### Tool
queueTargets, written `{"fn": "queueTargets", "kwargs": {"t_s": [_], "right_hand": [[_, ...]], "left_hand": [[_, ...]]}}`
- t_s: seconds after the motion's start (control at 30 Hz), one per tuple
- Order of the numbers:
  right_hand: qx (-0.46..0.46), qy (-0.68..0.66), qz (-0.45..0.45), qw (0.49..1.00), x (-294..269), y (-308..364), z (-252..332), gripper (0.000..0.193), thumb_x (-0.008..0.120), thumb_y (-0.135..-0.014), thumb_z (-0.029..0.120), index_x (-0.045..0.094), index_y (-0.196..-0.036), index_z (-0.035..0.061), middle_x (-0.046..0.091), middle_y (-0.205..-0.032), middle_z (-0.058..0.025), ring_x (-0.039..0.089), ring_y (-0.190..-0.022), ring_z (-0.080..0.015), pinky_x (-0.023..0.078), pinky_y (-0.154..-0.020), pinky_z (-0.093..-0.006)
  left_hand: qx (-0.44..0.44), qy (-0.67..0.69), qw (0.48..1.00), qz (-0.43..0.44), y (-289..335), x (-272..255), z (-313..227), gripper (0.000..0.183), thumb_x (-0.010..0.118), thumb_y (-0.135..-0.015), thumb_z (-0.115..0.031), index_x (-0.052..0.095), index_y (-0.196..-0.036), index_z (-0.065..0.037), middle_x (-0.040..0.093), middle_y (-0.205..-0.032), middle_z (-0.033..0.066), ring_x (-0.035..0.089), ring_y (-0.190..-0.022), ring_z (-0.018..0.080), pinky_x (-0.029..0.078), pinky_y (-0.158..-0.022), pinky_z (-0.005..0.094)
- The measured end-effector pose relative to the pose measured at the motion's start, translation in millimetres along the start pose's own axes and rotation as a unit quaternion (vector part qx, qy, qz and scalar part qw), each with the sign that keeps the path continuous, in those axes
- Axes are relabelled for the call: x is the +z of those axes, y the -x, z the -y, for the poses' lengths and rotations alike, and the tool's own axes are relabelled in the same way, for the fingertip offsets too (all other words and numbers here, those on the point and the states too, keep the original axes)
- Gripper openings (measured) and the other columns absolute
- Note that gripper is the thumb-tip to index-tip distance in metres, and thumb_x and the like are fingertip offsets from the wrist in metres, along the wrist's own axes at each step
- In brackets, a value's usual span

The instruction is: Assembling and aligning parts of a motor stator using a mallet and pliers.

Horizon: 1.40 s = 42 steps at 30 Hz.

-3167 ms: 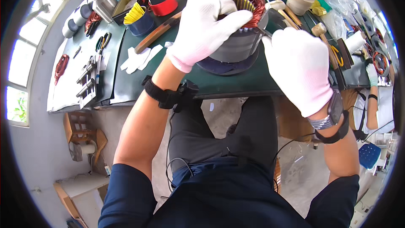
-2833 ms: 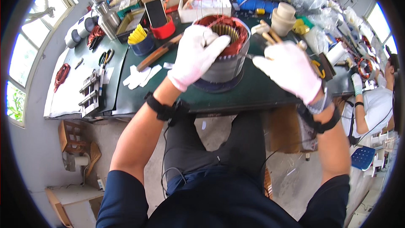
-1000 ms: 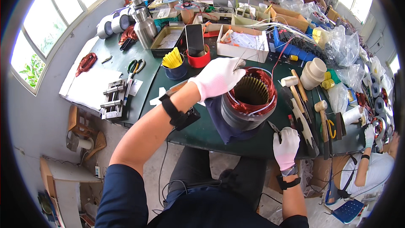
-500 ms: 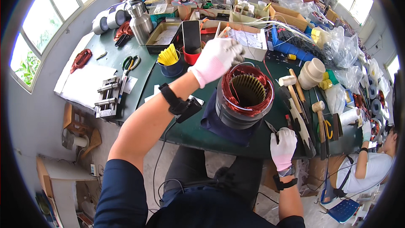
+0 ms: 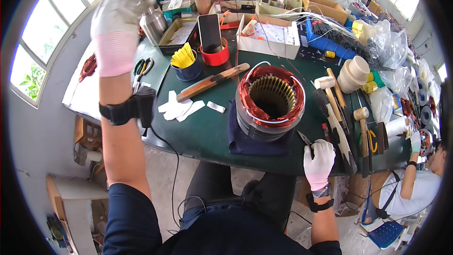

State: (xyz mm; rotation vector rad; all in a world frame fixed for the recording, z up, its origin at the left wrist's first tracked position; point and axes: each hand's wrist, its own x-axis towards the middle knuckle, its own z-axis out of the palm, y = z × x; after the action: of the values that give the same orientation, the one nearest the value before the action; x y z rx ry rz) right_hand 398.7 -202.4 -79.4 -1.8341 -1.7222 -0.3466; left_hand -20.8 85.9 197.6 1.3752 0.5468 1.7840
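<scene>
A motor stator (image 5: 244, 123) with red copper windings and yellow slot liners stands upright on a dark blue cloth (image 5: 236, 145). White cord loops round its winding head. My left hand (image 5: 115, 28), in a white and pink glove, is raised at the upper left, well away from the stator. Its fingers are smeared by motion, so whether they hold anything does not show. Low on the right of the stator, my gloved right hand (image 5: 319, 159) rests at the table edge, closed on a pointed metal tool (image 5: 304, 138) whose tip sticks out; its handles are hidden.
A wooden stick (image 5: 214, 83) lies left of the stator, beside white paper pieces (image 5: 178, 108). Behind stand a blue cup (image 5: 188, 72) of yellow strips and a phone (image 5: 209, 33) in a red holder. Mallets (image 5: 361, 114) lie right; a co-worker (image 5: 408, 189) sits beyond.
My left hand has swung from above the stator up to the far left, uncovering the wooden stick and paper pieces. My right hand has hardly moved and keeps the pointed tool.
</scene>
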Motion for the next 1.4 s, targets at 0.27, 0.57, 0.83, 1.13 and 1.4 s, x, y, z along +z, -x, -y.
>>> {"fn": "queueTargets", "kwargs": {"t_s": [0.27,0.57,0.83,1.13,1.4], "right_hand": [[0.0,0.022,-0.002,1.0,-1.6,6.6,-11.5,0.016,0.076,-0.086,0.009,0.061,-0.088,0.0047,0.067,-0.103,-0.0131,0.063,-0.098,-0.037,0.049,-0.087,-0.0502],[-0.013,0.022,0.001,1.0,3.4,5.3,-6.3,0.018,0.076,-0.085,0.009,0.059,-0.088,0.0042,0.067,-0.102,-0.014,0.063,-0.097,-0.0375,0.049,-0.086,-0.0505],[-0.013,0.039,0.003,0.999,2.9,3.7,-6.2,0.018,0.075,-0.087,0.008,0.058,-0.086,0.0036,0.066,-0.1,-0.0154,0.062,-0.096,-0.039,0.049,-0.086,-0.0515],[-0.016,0.036,0.003,0.999,2.6,1.7,-4.4,0.018,0.074,-0.087,0.007,0.057,-0.087,0.0029,0.065,-0.099,-0.016,0.061,-0.095,-0.0393,0.049,-0.085,-0.0514],[-0.026,0.057,-0.013,0.998,-2.6,-2.2,-0.2,0.017,0.077,-0.084,0.018,0.063,-0.082,0.008,0.065,-0.09,-0.0129,0.063,-0.086,-0.0373,0.049,-0.075,-0.0528]], "left_hand": [[0.007,-0.373,0.903,0.212,146.5,-24.2,21.4,0.018,0.052,-0.101,-0.006,0.065,-0.09,0.0,0.072,-0.107,0.0115,0.069,-0.093,0.023,0.055,-0.085,0.0337],[0.049,-0.529,0.746,0.401,239.3,-14.0,113.4,0.044,0.073,-0.089,-0.011,0.067,-0.132,-0.005,0.065,-0.131,0.0155,0.062,-0.121,0.0337,0.051,-0.104,0.0456],[0.01,-0.637,0.691,0.342,243.4,-39.4,110.2,0.044,0.075,-0.087,-0.014,0.068,-0.128,-0.003,0.065,-0.118,0.0139,0.062,-0.115,0.0328,0.05,-0.101,0.0457],[0.011,-0.606,0.749,0.268,229.0,-77.6,99.7,0.043,0.075,-0.083,-0.001,0.068,-0.125,0.003,0.071,-0.12,0.0186,0.063,-0.124,0.0405,0.048,-0.108,0.0502],[0.009,-0.676,0.644,0.359,201.5,-57.8,127.1,0.011,0.077,-0.083,-0.016,0.074,-0.092,-0.009,0.065,-0.079,0.0145,0.065,-0.086,0.0397,0.051,-0.08,0.0508]]}}
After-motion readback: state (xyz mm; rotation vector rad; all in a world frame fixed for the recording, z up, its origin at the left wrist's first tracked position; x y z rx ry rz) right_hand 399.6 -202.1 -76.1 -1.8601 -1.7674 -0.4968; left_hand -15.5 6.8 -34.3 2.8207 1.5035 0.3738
